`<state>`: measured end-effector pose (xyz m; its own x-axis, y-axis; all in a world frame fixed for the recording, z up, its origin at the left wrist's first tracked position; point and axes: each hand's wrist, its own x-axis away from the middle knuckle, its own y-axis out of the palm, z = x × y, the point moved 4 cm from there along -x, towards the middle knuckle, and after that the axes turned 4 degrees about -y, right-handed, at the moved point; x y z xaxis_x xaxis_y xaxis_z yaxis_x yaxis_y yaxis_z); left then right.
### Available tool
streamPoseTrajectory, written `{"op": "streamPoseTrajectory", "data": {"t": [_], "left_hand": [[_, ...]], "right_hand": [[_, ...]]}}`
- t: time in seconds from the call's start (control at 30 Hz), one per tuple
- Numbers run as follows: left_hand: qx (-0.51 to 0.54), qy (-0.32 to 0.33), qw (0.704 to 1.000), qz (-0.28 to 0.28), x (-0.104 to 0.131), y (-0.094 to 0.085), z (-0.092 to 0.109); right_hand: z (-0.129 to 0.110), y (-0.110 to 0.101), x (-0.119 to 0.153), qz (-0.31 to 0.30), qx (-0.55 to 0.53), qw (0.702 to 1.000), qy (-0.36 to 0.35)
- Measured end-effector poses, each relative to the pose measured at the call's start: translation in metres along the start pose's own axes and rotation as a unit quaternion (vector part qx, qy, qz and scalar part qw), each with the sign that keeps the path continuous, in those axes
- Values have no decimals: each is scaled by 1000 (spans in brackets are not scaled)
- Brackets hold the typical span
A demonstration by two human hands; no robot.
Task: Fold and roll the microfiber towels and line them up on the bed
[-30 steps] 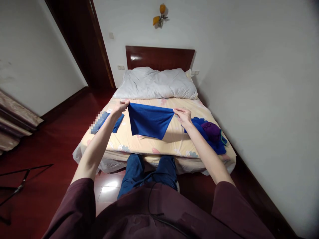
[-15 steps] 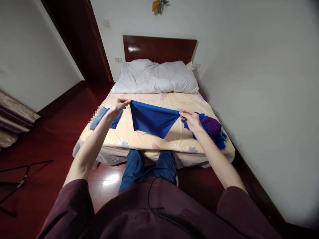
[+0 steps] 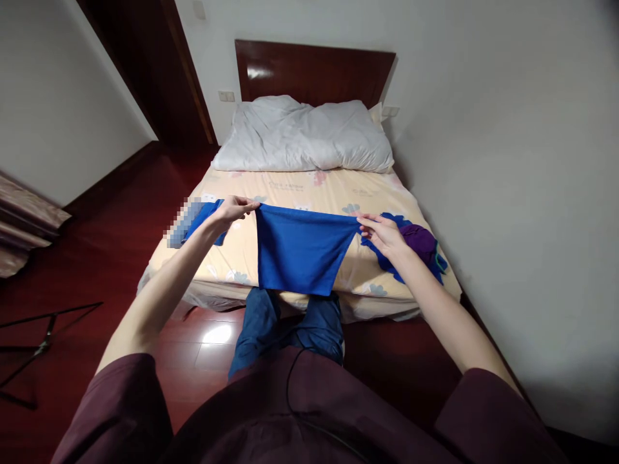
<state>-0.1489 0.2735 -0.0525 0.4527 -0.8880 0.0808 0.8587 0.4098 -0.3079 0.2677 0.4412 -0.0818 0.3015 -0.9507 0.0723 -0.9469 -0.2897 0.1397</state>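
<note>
A blue cloth [image 3: 302, 251] hangs spread between my hands, its top edge pulled fairly straight over the bed. My left hand [image 3: 236, 209] pinches its upper left corner. At the upper right corner, the fingers of my right hand [image 3: 382, 232] are closed on it. The lower edge of the cloth hangs near the bed's front edge, close to my knees. Left of it, partly behind my left forearm, blue cloth [image 3: 203, 216] lies on the bed beside a blurred patch. Beyond my right hand sits a heap of blue cloth [image 3: 391, 261] with a purple cloth [image 3: 418, 241] on it.
The bed [image 3: 309, 187] has a pale patterned sheet. A grey-white quilt [image 3: 309, 135] lies folded by the dark headboard [image 3: 314, 71]. A black metal stand [image 3: 46, 341] is on the floor at left, near a curtain [image 3: 29, 225]. A wall [image 3: 507, 193] rises at right.
The cloth has swung down and opened out, its lower edge now nearer my knees. My hands are slightly farther apart, both still holding its corners. The view has tilted down a little.
</note>
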Motion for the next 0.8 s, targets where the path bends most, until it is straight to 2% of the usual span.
{"op": "streamPoseTrajectory", "data": {"t": [0.13,0.23,0.33,0.4,0.5,0.6,0.73,0.8], "left_hand": [[-1,-32,998,45,-46,12,-24],[17,-15,995,93,-80,13,-22],[23,88,987,132,-101,6,-3],[7,168,974,154,-103,0,6],[-33,230,961,153,-89,-1,-6],[-79,207,967,123,-62,11,-54],[-138,81,984,75,-17,48,-156],[-159,21,984,71,6,67,-205]], "right_hand": [[19,27,-53,32,21,998,46],[20,44,-90,55,14,998,7],[12,50,-112,58,1,995,-84],[10,48,-117,45,5,989,-141],[23,40,-109,24,16,984,-175],[66,31,-85,14,45,990,-136],[159,24,-29,6,80,996,-32],[207,22,2,15,100,994,37]]}}
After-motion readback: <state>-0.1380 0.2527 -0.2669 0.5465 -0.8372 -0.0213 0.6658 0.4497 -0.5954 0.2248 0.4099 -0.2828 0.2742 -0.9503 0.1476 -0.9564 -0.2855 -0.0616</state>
